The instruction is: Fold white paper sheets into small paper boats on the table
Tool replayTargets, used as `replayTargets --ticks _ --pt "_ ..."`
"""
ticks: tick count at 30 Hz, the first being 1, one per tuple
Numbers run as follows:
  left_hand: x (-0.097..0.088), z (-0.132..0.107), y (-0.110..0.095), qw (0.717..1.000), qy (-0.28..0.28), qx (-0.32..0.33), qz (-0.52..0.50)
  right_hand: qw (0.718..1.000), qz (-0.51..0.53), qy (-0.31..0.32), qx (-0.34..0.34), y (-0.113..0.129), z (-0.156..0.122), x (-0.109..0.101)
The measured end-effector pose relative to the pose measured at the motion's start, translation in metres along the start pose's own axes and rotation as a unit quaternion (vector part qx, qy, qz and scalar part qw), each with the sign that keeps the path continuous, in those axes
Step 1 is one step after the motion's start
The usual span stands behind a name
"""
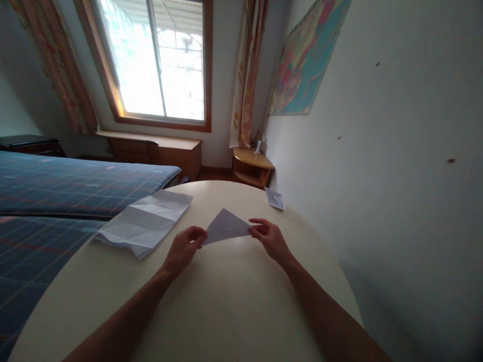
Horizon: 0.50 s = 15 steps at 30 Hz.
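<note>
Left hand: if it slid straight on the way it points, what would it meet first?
The paper triangle, whose left corner the left hand pinches. Past it, only bare table seems to lie in that line, though depth is unclear.

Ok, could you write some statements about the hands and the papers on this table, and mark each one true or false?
1. The left hand and the right hand each pinch a corner of the triangular paper. True.
2. The creased sheet lies to the right of both hands. False: it lies to their left, opened out.
3. A small folded paper sits near the far edge, apart from the hands. True.
4. The table is square and dark. False: it is round and cream-coloured.
</note>
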<state>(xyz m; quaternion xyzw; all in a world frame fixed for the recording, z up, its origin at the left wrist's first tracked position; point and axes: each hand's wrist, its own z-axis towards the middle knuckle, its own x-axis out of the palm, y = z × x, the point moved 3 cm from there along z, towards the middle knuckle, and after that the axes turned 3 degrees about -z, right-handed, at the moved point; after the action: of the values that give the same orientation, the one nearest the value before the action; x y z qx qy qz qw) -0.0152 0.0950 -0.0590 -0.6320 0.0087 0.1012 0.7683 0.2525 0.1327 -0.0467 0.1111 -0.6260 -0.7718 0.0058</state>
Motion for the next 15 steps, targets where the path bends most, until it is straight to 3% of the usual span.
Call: replayTargets --ticks 4,9,15 --pt "0.0 0.002 0.001 0.999 -0.001 0.0 -0.038 0.999 -0.024 -0.002 0.026 -0.002 0.001 -0.002" --pt "0.005 -0.002 -0.006 0.998 0.063 -0.031 -0.008 0.999 -0.023 0.0 0.025 -0.002 0.001 -0.001" --pt "0.007 -0.006 -0.011 0.998 0.048 -0.039 0.026 0.999 -0.005 -0.004 0.041 -0.001 0.001 -0.002"
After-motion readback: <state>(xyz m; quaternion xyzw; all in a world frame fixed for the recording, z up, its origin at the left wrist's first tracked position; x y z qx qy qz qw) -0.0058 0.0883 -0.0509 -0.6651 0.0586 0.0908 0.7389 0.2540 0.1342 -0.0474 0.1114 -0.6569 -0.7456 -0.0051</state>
